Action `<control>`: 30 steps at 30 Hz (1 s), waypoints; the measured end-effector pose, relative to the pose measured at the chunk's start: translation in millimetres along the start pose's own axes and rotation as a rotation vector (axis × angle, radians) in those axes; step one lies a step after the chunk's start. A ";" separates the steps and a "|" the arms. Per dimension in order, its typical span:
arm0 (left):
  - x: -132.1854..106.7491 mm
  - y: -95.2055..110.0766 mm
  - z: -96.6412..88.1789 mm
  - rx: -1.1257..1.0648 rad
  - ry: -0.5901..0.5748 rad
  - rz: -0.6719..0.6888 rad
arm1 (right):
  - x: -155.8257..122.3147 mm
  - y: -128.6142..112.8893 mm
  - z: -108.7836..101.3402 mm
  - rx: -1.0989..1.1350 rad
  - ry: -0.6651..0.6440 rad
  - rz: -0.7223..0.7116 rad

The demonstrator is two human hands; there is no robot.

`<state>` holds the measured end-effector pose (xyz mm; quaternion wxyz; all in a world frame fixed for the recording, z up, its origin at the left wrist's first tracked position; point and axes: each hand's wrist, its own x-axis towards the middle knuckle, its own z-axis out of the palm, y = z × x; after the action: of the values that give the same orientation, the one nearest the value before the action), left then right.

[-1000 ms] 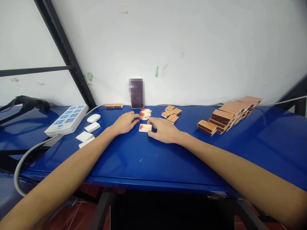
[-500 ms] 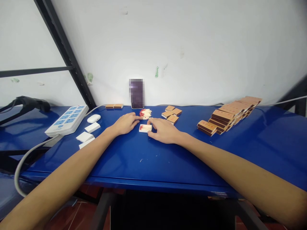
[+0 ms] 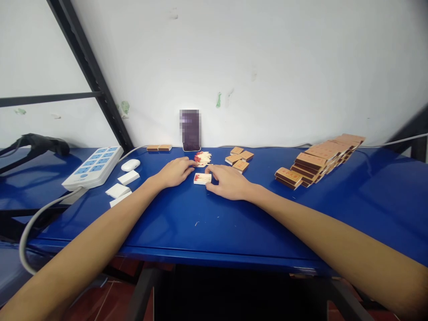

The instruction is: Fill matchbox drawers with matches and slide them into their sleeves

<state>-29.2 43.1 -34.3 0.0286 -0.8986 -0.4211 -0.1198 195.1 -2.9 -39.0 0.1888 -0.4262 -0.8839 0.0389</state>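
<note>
A small white matchbox tray (image 3: 202, 178) holding red-tipped matches lies on the blue table (image 3: 200, 223), between my hands. My right hand (image 3: 227, 182) curls around the tray's right side, thumb and fingers touching it. My left hand (image 3: 174, 171) rests palm down to the tray's left, its fingertips reaching the loose pile of matches (image 3: 203, 158) just behind the tray. What the left fingertips pinch, if anything, is too small to see.
Three brown matchboxes (image 3: 240, 158) lie right of the pile; a long stack of brown matchboxes (image 3: 317, 165) stands farther right. Empty white trays (image 3: 120, 187), a white mouse (image 3: 130, 165) and a power strip (image 3: 95, 167) sit left. A phone (image 3: 191, 130) leans on the wall.
</note>
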 end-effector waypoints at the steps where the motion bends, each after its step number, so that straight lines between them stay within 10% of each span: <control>1: 0.1 1.0 -1.1 -0.013 0.011 -0.002 | 0.0 0.1 0.0 -0.001 -0.001 -0.004; 30: -8.0 26.7 -22.6 -0.121 -0.020 0.050 | 0.6 0.3 -1.0 -0.003 0.006 0.020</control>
<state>-18.1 16.4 -13.0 -0.0270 -0.9102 -0.3906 -0.1353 195.3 -2.4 -37.9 0.1904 -0.4355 -0.8790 0.0382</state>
